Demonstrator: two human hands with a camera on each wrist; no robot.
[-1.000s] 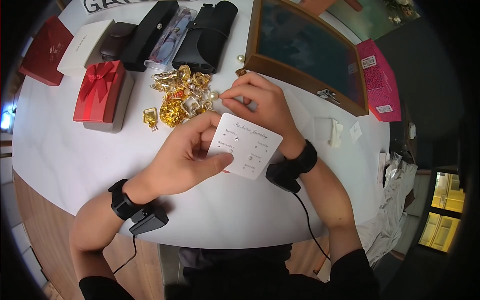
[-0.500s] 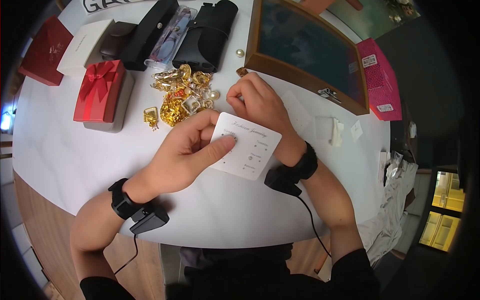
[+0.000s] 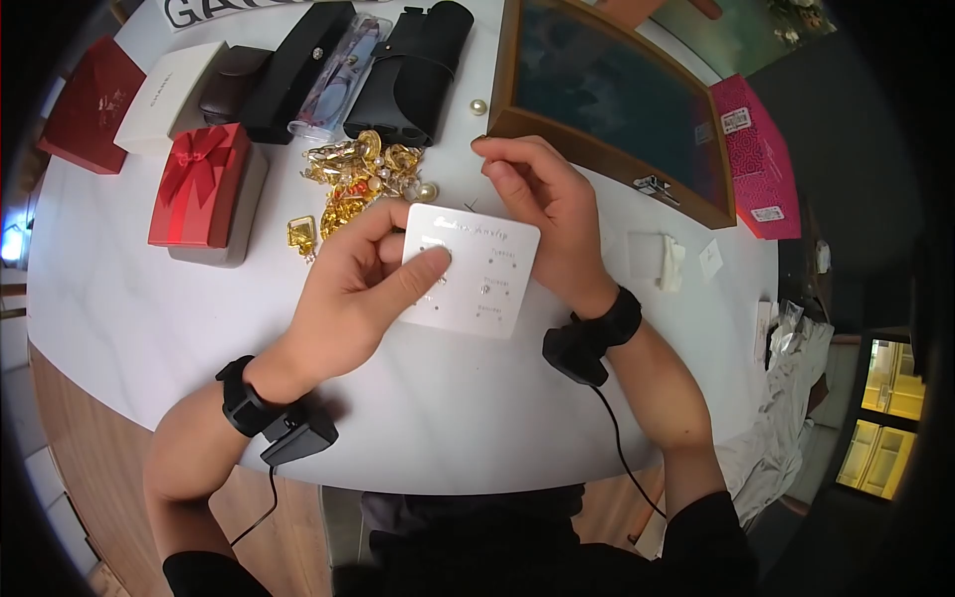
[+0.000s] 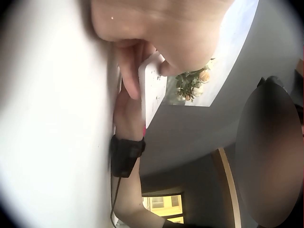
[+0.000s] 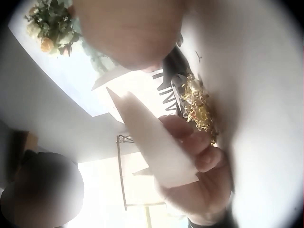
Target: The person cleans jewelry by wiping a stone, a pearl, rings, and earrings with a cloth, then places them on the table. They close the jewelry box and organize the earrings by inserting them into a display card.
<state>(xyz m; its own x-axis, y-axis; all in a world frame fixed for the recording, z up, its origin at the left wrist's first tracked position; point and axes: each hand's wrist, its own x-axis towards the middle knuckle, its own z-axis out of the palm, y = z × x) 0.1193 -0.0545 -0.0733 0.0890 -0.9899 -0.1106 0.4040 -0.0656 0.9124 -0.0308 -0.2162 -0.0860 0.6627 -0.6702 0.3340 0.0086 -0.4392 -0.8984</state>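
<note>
A white earring card with small studs and printed lettering is held by my left hand, the thumb lying across its face and the fingers behind. In the right wrist view the card shows from its back. My right hand hovers just right of the card, index finger stretched left and thumb apart below it. Its index fingertip overlaps a small brown item by the wooden case. On the table between the hands lies a tiny thin crossed piece. Left of it is a heap of gold and pearl jewelry.
A glass-topped wooden case stands at the back right, a pink box beside it. Black glasses cases, a red gift box and a white box line the back left. A loose pearl lies near the case.
My right hand has drawn back from the jewelry heap and shifted right and up. The card has moved slightly left and turned straighter, and the thin piece on the table has come into view.
</note>
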